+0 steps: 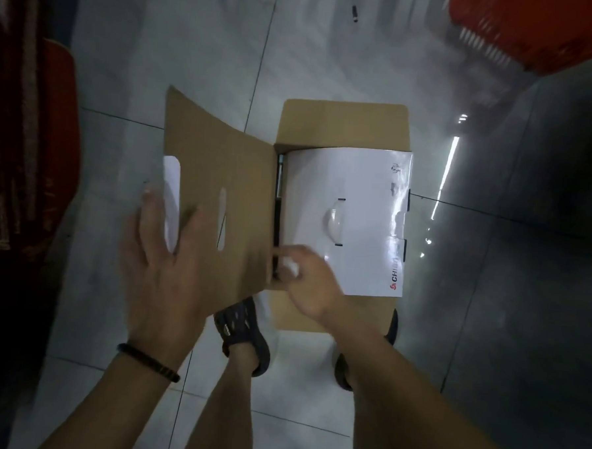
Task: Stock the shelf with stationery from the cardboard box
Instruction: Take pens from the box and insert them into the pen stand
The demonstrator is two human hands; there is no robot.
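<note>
A cardboard box stands on the tiled floor between my feet. Its brown left flap is folded outward, and my left hand holds that flap's outer edge with straight fingers and the thumb on top. A white flap with a clear plastic handle and red-black lettering covers most of the opening. My right hand reaches into the dark gap at the box's left side and its curled fingers pinch a small white item, blurred by motion. The rest of the box's contents are hidden.
A red plastic basket sits at the upper right. Red and dark goods line the left edge. A small dark object lies on the floor far ahead. My sandalled feet stand just behind the box.
</note>
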